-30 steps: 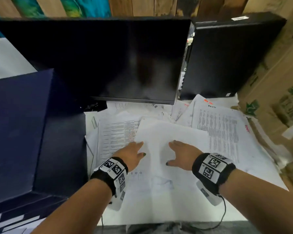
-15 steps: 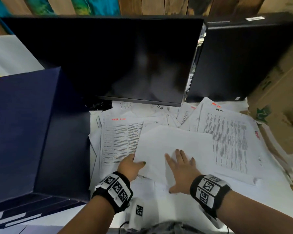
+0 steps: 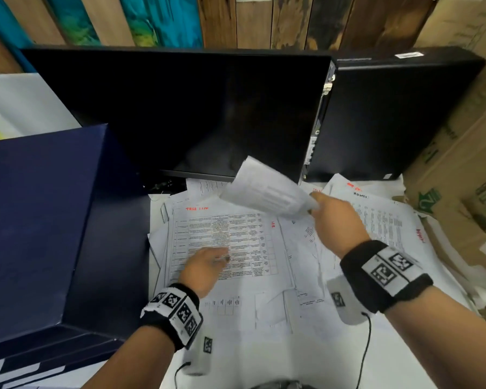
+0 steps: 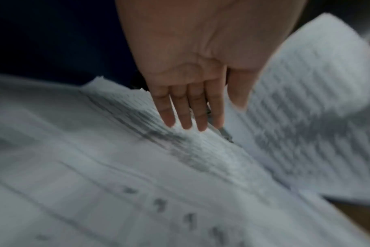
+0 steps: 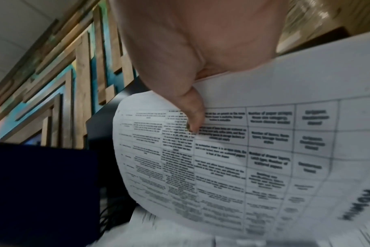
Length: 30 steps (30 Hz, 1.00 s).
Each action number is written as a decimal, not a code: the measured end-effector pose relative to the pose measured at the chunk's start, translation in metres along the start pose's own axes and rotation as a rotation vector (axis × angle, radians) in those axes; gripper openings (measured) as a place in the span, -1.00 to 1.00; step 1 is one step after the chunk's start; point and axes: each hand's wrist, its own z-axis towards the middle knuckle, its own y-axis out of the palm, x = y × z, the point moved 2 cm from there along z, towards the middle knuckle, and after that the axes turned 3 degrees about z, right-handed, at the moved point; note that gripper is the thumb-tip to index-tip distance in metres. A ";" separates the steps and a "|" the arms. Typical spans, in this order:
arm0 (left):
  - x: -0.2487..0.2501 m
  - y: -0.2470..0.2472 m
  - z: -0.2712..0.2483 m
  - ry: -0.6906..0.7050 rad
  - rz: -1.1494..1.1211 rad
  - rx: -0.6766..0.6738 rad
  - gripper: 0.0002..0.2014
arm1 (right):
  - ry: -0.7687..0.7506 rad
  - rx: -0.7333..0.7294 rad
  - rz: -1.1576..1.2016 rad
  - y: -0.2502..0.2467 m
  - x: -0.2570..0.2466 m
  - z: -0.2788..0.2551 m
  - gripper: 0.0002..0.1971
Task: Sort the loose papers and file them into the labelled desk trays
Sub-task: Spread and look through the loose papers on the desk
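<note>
Sorting had barely begun: right hand (image 3: 338,220) pinched one lifted sheet (image 3: 267,192) at frame centre, left hand (image 3: 205,265) lay flat on the loose papers (image 3: 264,299) covering the surface; no trays identifiable.

One printed table sheet (image 3: 267,192), curled, is raised off the loose papers (image 3: 227,242), which lie spread beneath both hands.
</note>
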 end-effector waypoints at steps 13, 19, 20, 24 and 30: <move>-0.018 0.028 -0.015 0.130 0.706 -0.189 -0.47 | 0.103 -0.079 0.442 -0.034 0.019 0.001 -0.79; -0.014 0.018 -0.019 0.034 -0.055 -0.192 -0.69 | 0.045 -0.291 0.364 -0.033 0.013 -0.005 -0.69; -0.010 0.012 -0.020 0.025 -0.187 -0.128 -0.67 | 0.028 -0.313 0.336 -0.034 0.011 -0.005 -0.68; 0.029 -0.024 -0.030 0.171 -0.373 0.290 -0.54 | -0.030 -0.299 0.253 -0.041 0.000 -0.004 -0.76; 0.113 -0.058 -0.061 0.629 0.061 0.622 -0.32 | -0.214 -0.276 -0.013 -0.041 -0.032 -0.004 -0.78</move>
